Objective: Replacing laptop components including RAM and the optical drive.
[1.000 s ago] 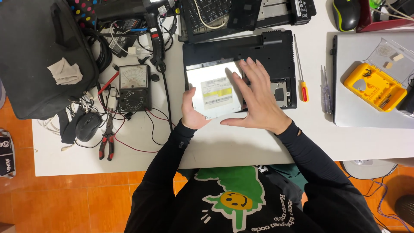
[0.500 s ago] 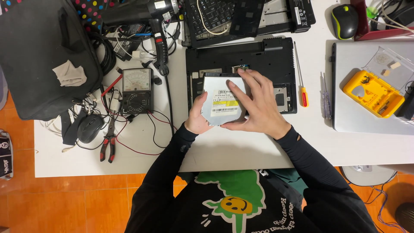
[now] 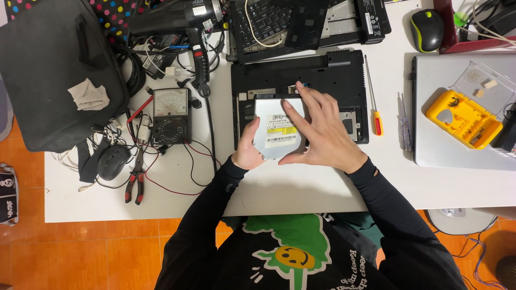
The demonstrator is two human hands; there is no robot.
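Since the earlier frame the flat silver optical drive with a white and yellow label (image 3: 278, 131) had come further toward the desk's near edge, out over the black laptop base (image 3: 322, 72), and the right hand had slid from its middle to its right side. The left hand (image 3: 249, 153) was clamped on the drive's near-left corner, thumb up along the left edge. The right hand (image 3: 321, 134) lay on top with fingers spread, thumb pinching the near edge; drive held between both, just above the base's near half.

Left of the hands, near the desk's left part: red-handled pliers (image 3: 134, 180), a black computer mouse (image 3: 112, 161), tangled red and black leads, and a black analogue multimeter with a white dial (image 3: 170, 115). Right of the base: a thin screwdriver with a red and yellow handle (image 3: 374, 104), then a closed silver laptop (image 3: 462, 150) at the right edge carrying a yellow bit case with a clear lid (image 3: 463, 118).

Far edge: a black soft bag (image 3: 48, 70) at the far-left corner, a black heat gun (image 3: 180, 19), a loose black keyboard (image 3: 269, 21), a black and green mouse (image 3: 427, 22).
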